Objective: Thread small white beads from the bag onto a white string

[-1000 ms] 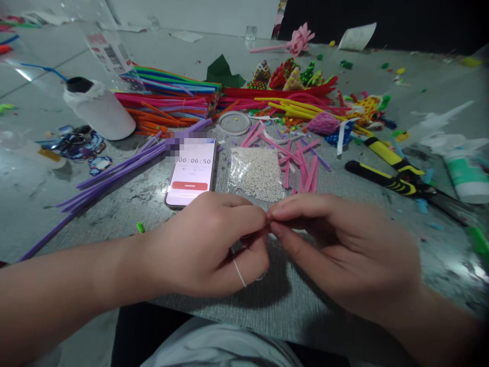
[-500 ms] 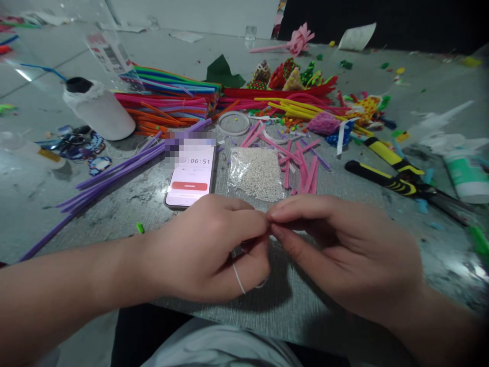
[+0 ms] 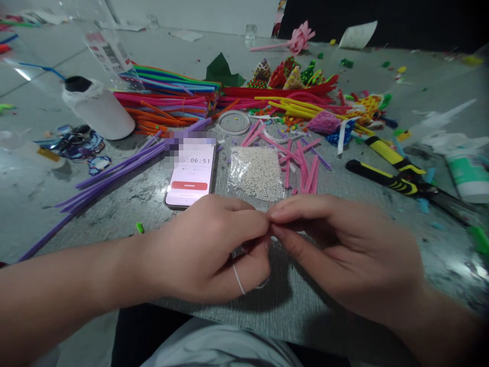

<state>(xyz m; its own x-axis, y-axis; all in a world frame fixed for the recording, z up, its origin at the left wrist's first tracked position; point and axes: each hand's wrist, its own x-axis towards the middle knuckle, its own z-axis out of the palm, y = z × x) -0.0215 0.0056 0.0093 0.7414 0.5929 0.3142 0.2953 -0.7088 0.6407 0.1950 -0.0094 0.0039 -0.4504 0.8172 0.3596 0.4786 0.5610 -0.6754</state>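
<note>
The left hand (image 3: 221, 250) is curled up, with white thread (image 3: 238, 275) running over one bent finger and tucked in between the fingers, so that hand seems to hold it. The right hand (image 3: 355, 250) brings its thumb and pointing finger together, right up against the left fingertips, but the spot where they meet is too small and hidden for me to tell what is pinched there. If the left fingers go slack, the thread could slide off and get tangled. If one hand tugs too hard, it could snap, or a tiny thing could pop out and roll away. Counting from where the fingertips meet, a clear bag (image 3: 257, 173) of little white beads lies just past them at twelve o'clock. I cannot see if it is open; if it is, a bump from a knuckle could spill beads over the counter (image 3: 332, 178). A phone (image 3: 191, 176) lies at ten o'clock, near the left hand, so a swinging wrist might push it. Pink strips (image 3: 303, 168) are messy between one and two o'clock. Farther off, pliers (image 3: 407, 187) lie between two and three o'clock, and purple fuzzy sticks (image 3: 132, 162) between nine and ten.
</note>
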